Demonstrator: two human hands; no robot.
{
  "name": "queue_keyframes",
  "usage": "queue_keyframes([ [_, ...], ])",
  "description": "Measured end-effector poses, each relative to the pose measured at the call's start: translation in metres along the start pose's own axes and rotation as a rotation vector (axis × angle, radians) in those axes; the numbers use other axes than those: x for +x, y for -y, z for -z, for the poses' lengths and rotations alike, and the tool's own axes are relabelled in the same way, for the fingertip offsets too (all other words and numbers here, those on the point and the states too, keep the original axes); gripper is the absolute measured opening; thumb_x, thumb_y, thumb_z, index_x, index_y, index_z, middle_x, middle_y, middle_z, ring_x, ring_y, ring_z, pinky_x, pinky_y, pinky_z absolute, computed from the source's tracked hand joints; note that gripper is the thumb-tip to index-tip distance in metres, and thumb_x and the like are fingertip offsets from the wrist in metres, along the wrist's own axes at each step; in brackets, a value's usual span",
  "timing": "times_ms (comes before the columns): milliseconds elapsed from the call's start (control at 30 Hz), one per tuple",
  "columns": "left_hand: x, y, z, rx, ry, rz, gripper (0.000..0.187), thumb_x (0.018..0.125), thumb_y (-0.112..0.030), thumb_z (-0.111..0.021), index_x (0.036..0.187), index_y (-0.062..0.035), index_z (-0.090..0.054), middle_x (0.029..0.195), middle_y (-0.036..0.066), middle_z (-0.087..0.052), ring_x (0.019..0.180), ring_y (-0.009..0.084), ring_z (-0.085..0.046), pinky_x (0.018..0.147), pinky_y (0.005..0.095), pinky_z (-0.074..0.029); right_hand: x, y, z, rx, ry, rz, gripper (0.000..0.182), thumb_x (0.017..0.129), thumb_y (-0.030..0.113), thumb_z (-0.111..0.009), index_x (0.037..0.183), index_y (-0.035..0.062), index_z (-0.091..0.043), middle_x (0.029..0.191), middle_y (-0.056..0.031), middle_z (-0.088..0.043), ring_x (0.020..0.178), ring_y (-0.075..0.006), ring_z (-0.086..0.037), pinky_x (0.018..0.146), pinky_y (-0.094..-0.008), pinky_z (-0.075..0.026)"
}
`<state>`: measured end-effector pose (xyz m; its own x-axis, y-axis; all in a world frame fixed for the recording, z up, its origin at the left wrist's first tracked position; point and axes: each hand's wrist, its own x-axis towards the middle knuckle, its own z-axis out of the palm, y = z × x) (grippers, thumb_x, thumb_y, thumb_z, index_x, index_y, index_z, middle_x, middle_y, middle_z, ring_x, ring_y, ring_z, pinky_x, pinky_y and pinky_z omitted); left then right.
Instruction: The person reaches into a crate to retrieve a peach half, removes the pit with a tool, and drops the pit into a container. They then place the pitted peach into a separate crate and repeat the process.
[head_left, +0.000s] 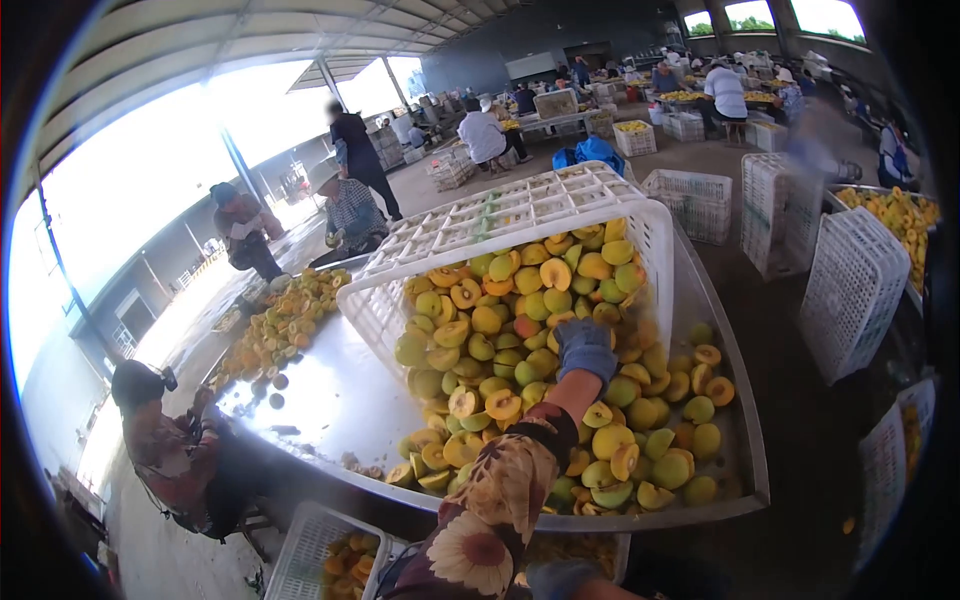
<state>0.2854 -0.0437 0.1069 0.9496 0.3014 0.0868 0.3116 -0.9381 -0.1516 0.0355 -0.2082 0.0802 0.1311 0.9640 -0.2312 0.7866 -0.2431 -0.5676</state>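
Observation:
My left hand (586, 352), in a grey-blue glove and a floral sleeve, reaches into a heap of halved yellow peaches (505, 335). Its back faces me, and the fingers bend away among the fruit, mostly hidden. Around the heap, a white plastic crate (425, 243) lies tipped on its side, its mouth towards me, with peach halves spilling onto the metal table (330, 385). Low at the frame's bottom edge is my gloved right hand (565, 580), beside a crate of peach halves (575, 548) under the table edge. That hand is cut off, so its fingers cannot be made out.
A second peach pile (285, 325) covers the table's far left. One person (180, 450) sits at the left side; others sit or stand beyond. Another peach crate (335, 555) stands below the table. White crates (855, 290) stand at right, near another peach-covered table (895, 215).

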Motion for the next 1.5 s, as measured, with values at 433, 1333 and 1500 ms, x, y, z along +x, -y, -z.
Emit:
queue_keyframes([
  [433, -0.218, 0.118, 0.010, -0.715, -0.072, -0.397, 0.061, 0.082, -0.006, -0.068, 0.140, -0.0141, -0.050, 0.151, 0.017, -0.034, 0.115, 0.0406, -0.058, 0.093, 0.0465, -0.052, -0.033, -0.038, 0.071, -0.150, -0.936, 0.057, 0.022, 0.093, 0.022, -0.052, 0.101, 0.0049, -0.065, 0.081, -0.0127, -0.067, 0.076, -0.0313, -0.066, 0.068, -0.0419, -0.051],
  [1333, -0.256, 0.097, -0.066, -1.878, 0.338, -0.320, 0.059, 0.103, -0.045, -0.042, 0.143, -0.0014, -0.038, 0.128, 0.014, -0.059, 0.111, 0.0253, -0.061, 0.093, 0.0331, -0.050, 0.016, -0.016, 0.043, 1.438, -0.903, -0.137, 0.026, 0.098, 0.031, -0.058, 0.104, 0.0063, -0.061, 0.066, 0.0005, -0.059, 0.048, -0.0075, -0.050, 0.044, -0.0219, -0.039],
  [1500, -0.255, 0.093, -0.032, -2.576, 0.662, -0.013, 0.081, 0.095, -0.070, -0.033, 0.140, -0.0032, -0.042, 0.119, 0.013, -0.063, 0.098, 0.0235, -0.065, 0.081, 0.0321, -0.053, 0.017, -0.017, 0.042, 1.450, -0.867, -0.245, 0.025, 0.095, 0.027, -0.064, 0.104, 0.0046, -0.060, 0.070, -0.0002, -0.061, 0.052, -0.0094, -0.054, 0.047, -0.0252, -0.045],
])
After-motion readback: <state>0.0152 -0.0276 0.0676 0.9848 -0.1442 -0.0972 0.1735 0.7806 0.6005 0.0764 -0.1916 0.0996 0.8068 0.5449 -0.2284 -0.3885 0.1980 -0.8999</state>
